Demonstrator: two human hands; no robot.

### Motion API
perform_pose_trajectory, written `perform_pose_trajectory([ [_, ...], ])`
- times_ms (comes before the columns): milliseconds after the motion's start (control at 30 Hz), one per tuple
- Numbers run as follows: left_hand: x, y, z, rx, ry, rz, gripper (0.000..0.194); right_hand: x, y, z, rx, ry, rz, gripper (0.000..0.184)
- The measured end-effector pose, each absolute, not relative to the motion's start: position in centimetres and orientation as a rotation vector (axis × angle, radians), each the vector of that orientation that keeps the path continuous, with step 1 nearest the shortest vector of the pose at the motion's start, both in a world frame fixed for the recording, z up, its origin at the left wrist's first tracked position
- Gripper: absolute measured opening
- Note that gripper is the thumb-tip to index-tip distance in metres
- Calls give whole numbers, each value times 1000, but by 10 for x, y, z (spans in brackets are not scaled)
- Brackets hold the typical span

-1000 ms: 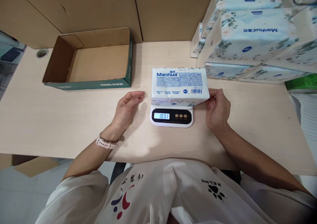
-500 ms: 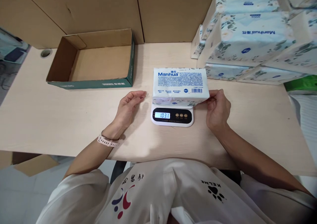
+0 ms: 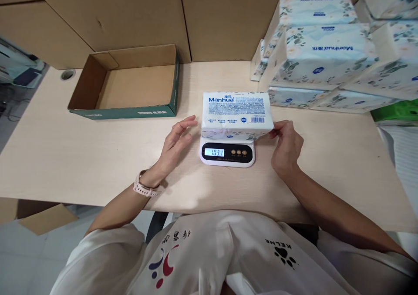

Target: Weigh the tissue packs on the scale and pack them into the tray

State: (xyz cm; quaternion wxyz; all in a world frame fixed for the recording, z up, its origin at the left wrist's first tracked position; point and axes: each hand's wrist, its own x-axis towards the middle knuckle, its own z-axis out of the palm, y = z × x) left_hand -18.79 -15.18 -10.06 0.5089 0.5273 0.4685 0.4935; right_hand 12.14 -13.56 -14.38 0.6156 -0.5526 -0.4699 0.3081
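Observation:
A white and pale-blue pack of tissues (image 3: 237, 112), marked Manhua, lies on a small white kitchen scale (image 3: 227, 160). The scale's lit display reads 103.1. My left hand (image 3: 174, 145) is just left of the pack, fingers apart and nothing in them; a pink watch strap (image 3: 145, 188) is round that wrist. At the pack's right end is my right hand (image 3: 287, 145), its fingers curled in and the thumb and fingertips pinched at the pack's lower right corner. The pack hides most of the scale's weighing plate.
An open cardboard box (image 3: 135, 86) with green outer sides stands at the back left, with nothing visible inside. Stacked tissue packs (image 3: 329, 55) fill the back right. Behind the table (image 3: 98, 169) are brown cardboard boxes (image 3: 137, 14). A green package (image 3: 396, 112) lies at the far right.
My left hand has moved slightly up and right towards the pack, and its fingers have spread. The right hand stays by the pack's corner. The view has shifted a little; the display is unchanged.

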Motion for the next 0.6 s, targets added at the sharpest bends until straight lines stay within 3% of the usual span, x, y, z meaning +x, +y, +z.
perform_pose_trajectory([
  [233,-188,-152,-104,1298,1081,1207,29,121,-136,-143,-1294,-1099,690,50],
  [433,-185,-151,-110,1204,1044,1265,39,120,-139,-133,-1340,-1133,634,47],
  [600,-173,-149,-98,1221,913,1113,51,109,-145,-120,-1361,-1253,720,47],
])
